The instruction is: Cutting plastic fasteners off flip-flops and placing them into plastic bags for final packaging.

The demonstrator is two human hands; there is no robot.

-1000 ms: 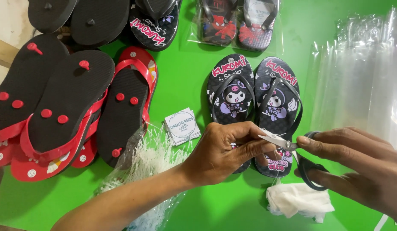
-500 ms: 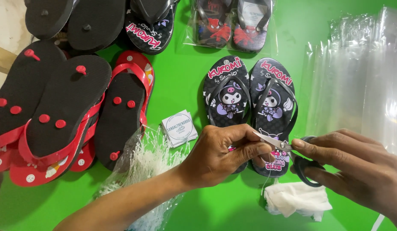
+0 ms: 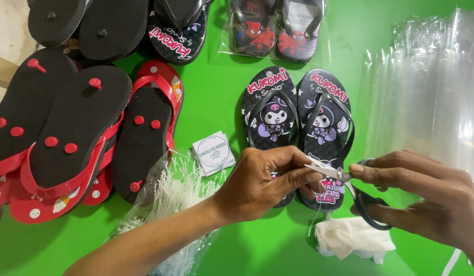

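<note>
Both hands have edged closer together since the earlier frame, and the scissor blades now reach the left fingertips. Left hand (image 3: 262,184) lies over the heel end of the pair of black flip-flops printed with a purple cartoon figure (image 3: 298,122), its thumb and forefinger pinched shut on something small and thin beside the blade tips; what it is cannot be told. Right hand (image 3: 431,199) comes in from 3 o'clock, its grip closed through the black loop handles of the small silver-bladed scissors (image 3: 349,186), whose blades point toward 9 o'clock and look nearly shut. Just below the scissors, at 5 o'clock, a crumpled white cloth (image 3: 352,239) rests on the bright green surface (image 3: 216,97). At 9 o'clock of the left hand sits a small stack of white square paper tags (image 3: 213,153), beside a clear bag of white plastic fasteners (image 3: 170,197). Red-and-black flip-flops lying sole up (image 3: 73,138) fill the left side. A stack of clear plastic bags (image 3: 431,87) lies at 2 o'clock.
</note>
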